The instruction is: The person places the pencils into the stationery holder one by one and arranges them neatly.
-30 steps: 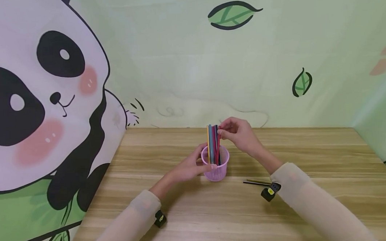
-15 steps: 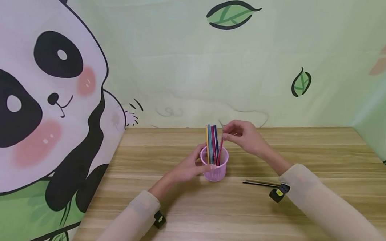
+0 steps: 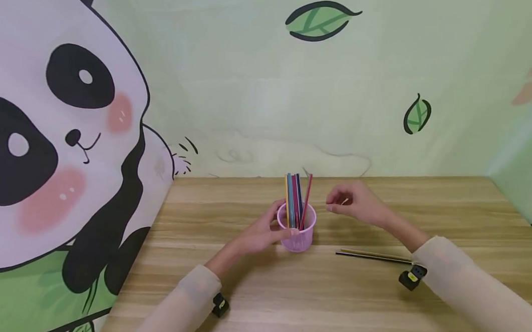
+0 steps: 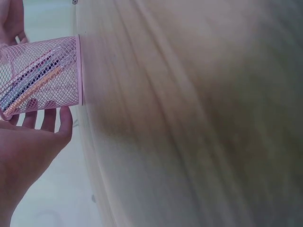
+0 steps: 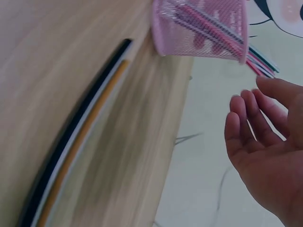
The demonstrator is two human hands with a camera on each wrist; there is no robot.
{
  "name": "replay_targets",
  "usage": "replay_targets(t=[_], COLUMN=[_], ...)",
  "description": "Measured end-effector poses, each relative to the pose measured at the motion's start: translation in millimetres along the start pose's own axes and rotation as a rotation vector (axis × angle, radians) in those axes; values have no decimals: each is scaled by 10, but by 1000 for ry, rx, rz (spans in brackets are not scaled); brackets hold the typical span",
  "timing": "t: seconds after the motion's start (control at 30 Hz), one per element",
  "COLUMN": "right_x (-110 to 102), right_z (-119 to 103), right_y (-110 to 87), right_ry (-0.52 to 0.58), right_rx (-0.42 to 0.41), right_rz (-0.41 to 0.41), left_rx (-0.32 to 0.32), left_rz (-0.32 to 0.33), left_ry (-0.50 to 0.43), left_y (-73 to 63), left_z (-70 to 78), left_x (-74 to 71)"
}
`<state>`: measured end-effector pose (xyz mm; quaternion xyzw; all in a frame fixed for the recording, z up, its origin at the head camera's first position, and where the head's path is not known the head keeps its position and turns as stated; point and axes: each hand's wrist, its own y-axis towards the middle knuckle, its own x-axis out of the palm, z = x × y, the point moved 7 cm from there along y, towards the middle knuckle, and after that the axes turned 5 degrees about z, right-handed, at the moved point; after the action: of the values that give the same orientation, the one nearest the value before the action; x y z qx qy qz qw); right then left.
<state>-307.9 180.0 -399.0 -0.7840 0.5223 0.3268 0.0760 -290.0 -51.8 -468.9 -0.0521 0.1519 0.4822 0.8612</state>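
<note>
A pink mesh pencil cup (image 3: 299, 242) stands upright on the table, with several coloured pencils (image 3: 290, 197) in it. One red pencil (image 3: 308, 191) leans to the right, apart from the others. My left hand (image 3: 258, 234) holds the cup from its left side, thumb in front and fingers behind. To the right of the cup hovers my right hand (image 3: 360, 203), its fingers loosely bent and nothing between them. On the table below it lie a black pencil (image 5: 80, 120) and a golden-yellow pencil (image 5: 90, 118), side by side; in the head view the right wrist covers their right ends.
The wooden table (image 3: 273, 296) reaches back to a green wall cloth (image 3: 244, 87) printed with leaves. A large printed panda (image 3: 98, 144) fills the left wall. Each wrist carries a small black camera (image 3: 412, 277).
My right hand has let go of the red pencil and moved right and down, away from the cup. The red pencil now leans against the rim. My left hand stays on the cup.
</note>
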Motion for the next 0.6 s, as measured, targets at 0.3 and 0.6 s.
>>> replay_targets(t=[0.3, 0.6], right_x=[120, 250], right_z=[203, 394], right_y=[-313, -543], right_ry=[-61, -62], right_rx=[-3, -5], right_rz=[-224, -323], left_rx=[-15, -6], left_rz=[-4, -7], left_ry=[-15, -14], left_y=[5, 24], left_z=[-7, -15], left_x=[10, 19])
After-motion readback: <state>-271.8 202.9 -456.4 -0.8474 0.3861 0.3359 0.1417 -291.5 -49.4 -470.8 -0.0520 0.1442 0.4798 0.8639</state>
